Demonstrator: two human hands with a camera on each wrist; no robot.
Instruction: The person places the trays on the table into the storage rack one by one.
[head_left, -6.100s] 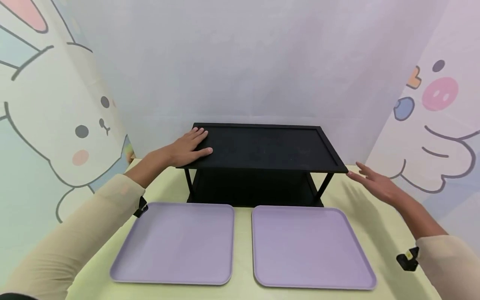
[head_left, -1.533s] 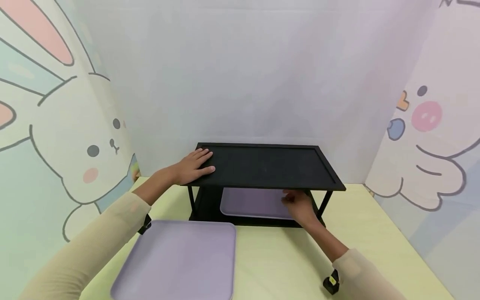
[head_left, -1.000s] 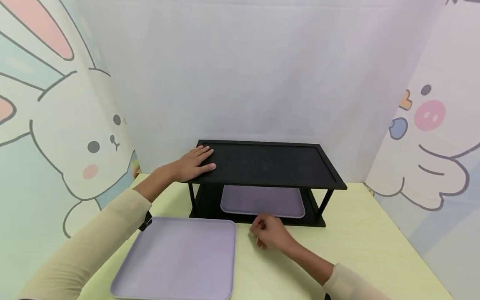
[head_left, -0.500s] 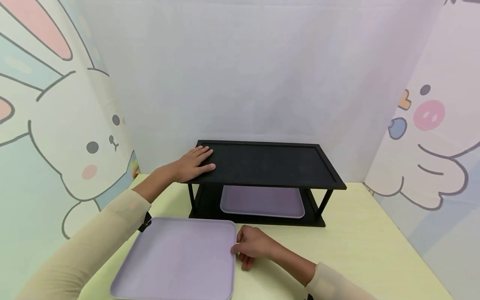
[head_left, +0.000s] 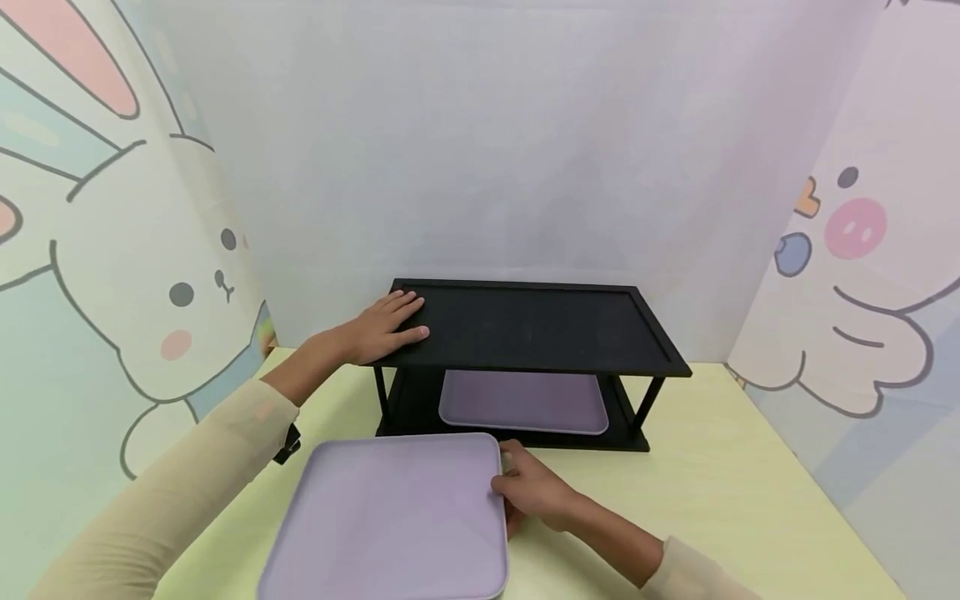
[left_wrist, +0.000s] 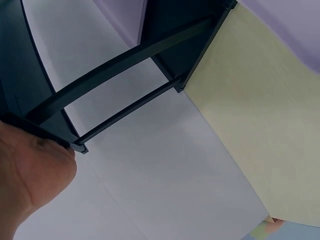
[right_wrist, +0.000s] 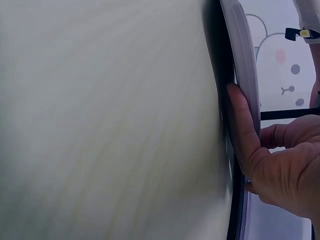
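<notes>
From the head view, the right hand (head_left: 534, 492) pinches the right edge of the lavender tray (head_left: 390, 517), raised off the table (head_left: 720, 467) before the black rack (head_left: 532, 325) — one-sided, so it could tip. The flat left hand (head_left: 386, 327) steadies the rack top.

Left wrist view: palm on the rack's corner.

Right wrist view: fingers (right_wrist: 242, 130) curl under the rim — they might slip.

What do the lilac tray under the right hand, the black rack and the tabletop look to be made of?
Lilac tray: probably matte plastic, with one even colour and a rounded, moulded rim. Black rack: matte black, painted wood or metal; the look leaves it open. Table: pale yellow-green with faint grain lines in the right wrist view, likely wood or laminate.
</notes>
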